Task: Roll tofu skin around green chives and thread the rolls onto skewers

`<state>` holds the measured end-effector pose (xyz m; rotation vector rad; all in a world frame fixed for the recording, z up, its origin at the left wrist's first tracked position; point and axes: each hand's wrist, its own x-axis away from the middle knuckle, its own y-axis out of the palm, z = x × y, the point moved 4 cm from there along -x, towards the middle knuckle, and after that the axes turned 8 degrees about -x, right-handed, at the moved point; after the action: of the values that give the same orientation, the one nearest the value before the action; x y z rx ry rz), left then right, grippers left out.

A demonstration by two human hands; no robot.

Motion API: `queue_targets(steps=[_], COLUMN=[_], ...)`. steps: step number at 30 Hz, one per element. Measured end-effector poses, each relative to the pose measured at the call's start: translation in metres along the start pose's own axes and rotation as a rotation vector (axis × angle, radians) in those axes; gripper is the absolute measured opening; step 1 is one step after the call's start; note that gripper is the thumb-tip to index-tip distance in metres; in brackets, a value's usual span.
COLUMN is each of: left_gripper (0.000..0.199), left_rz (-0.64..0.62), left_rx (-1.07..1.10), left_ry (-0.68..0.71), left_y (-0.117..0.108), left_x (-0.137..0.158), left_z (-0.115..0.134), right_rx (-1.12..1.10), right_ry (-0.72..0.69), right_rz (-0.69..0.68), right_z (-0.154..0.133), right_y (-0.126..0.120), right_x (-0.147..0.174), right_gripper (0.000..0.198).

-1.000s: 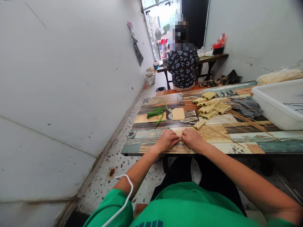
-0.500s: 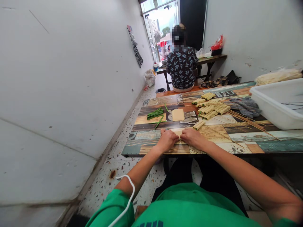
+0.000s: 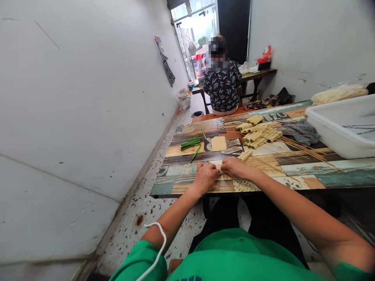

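Observation:
My left hand (image 3: pixel 206 175) and my right hand (image 3: pixel 234 168) meet at the near part of the table, fingers curled and pressed on a pale yellow tofu skin sheet (image 3: pixel 218 165). Most of that sheet is hidden under the fingers, with a bit of green at its far edge. Just beyond lies a square stack of tofu skin sheets (image 3: pixel 218 143). Cut green chive stalks (image 3: pixel 190 143) lie to its left. Right of the stack are finished rolls with green ends (image 3: pixel 259 137), several on thin skewers. A separate pair of rolls (image 3: pixel 245 155) sits near my right hand.
Loose wooden skewers (image 3: pixel 307 149) spread across the right side, beside a grey cloth (image 3: pixel 301 131). A white plastic tub (image 3: pixel 336 128) stands at the right edge, with a bagged pale bundle (image 3: pixel 340 93) behind it. A person (image 3: pixel 222 88) sits beyond the table, facing away.
The view has shifted slightly. Both hands stay together on the tofu skin sheet, with the fingers changed a little; a bit of green now shows by the left fingers.

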<state>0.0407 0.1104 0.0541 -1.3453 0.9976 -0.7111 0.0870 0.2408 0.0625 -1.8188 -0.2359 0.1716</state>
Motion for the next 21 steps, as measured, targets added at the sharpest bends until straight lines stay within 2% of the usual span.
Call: queue_targets(steps=[3, 8, 11, 16, 21], left_gripper=[0.025, 0.023, 0.020, 0.018, 0.020], left_rz=[0.006, -0.040, -0.040, 0.106, 0.089], left_rx=[-0.038, -0.037, -0.075, -0.129, -0.145], left_ry=[0.024, 0.046, 0.048, 0.001, 0.000], left_y=[0.002, 0.007, 0.010, 0.012, 0.015], left_x=[0.002, -0.004, -0.004, 0.007, 0.004], left_z=[0.001, -0.004, -0.002, 0.005, 0.005], right_rx=[0.048, 0.242, 0.296, 0.289, 0.261], right_ry=[0.002, -0.100, -0.141, -0.103, -0.052], right_rz=[0.027, 0.294, 0.364, 0.325, 0.235], right_z=[-0.003, -0.014, -0.016, -0.010, -0.007], right_y=[0.001, 0.014, 0.025, 0.025, 0.020], right_x=[0.002, 0.016, 0.021, 0.011, 0.003], right_gripper=[0.029, 0.025, 0.024, 0.020, 0.022])
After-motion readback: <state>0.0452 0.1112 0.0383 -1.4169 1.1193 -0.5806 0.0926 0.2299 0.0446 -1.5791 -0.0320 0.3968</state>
